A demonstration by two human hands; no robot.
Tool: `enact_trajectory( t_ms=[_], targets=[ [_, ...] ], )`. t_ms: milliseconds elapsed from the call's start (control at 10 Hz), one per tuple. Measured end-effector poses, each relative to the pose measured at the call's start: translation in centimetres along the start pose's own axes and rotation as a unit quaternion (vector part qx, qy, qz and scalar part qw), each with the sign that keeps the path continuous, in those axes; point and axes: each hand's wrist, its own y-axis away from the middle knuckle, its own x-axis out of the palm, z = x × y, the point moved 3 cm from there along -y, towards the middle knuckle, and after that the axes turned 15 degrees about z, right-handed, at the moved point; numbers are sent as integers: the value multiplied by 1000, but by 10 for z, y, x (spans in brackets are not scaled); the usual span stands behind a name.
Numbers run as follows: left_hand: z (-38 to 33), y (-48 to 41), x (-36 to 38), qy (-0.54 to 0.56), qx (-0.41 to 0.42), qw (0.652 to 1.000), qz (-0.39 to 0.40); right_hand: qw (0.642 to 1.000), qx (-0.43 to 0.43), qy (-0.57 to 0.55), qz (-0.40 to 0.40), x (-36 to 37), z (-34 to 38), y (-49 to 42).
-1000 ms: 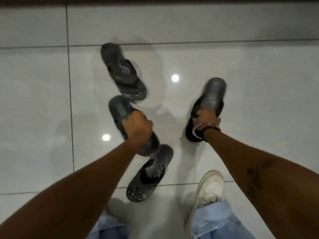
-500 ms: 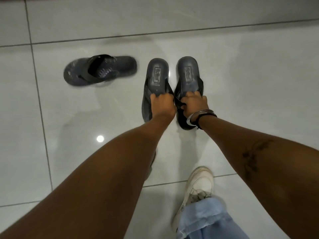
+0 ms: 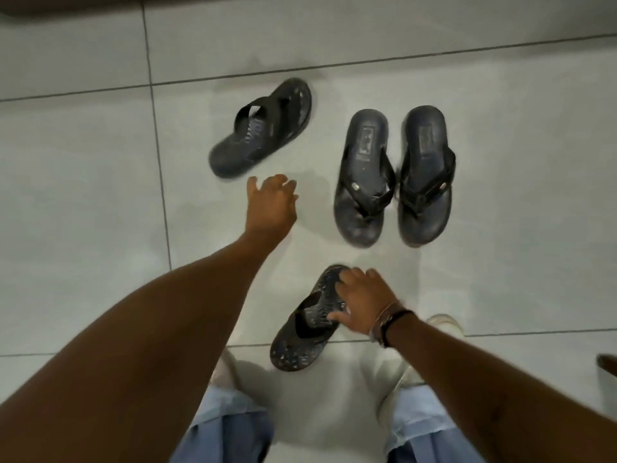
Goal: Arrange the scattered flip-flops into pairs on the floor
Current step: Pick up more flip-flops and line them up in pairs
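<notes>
Two smooth dark flip-flops stand side by side as a pair, the left one (image 3: 364,182) and the right one (image 3: 425,177), toes toward me. A textured dark flip-flop (image 3: 262,128) lies tilted at the upper left. Its match, a second textured flip-flop (image 3: 302,325), lies near my feet. My left hand (image 3: 272,205) hovers open just below the upper textured one, not touching it. My right hand (image 3: 362,300) rests on the near textured flip-flop with fingers spread over its heel end; I cannot tell if it grips.
Glossy white floor tiles (image 3: 83,212) with dark grout lines. My white shoes (image 3: 445,324) and light blue trouser legs (image 3: 230,432) fill the bottom. A dark strip runs along the top edge, and a dark object (image 3: 607,364) pokes in at the right edge.
Both hands have let go of the smooth pair, which now stands alone. My left hand moved left toward the upper textured flip-flop; my right hand dropped back onto the near one.
</notes>
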Motion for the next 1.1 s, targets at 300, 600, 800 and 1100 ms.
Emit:
enact_trajectory(
  t_ms=[300,600,800,1100],
  targets=[
    [66,-4,-12,12,-130,990,-48,933,253,-244,77,72,102,-34],
    [71,-51,-22,-234,83,968,28,926,275,-249,74,55,101,-55],
    [63,-81,-43,-166,78,983,-30,957,187,-223,-13,-4,89,-73],
    [140,-46,-55,16,-128,991,27,972,100,-169,-127,-146,52,-121]
  ],
)
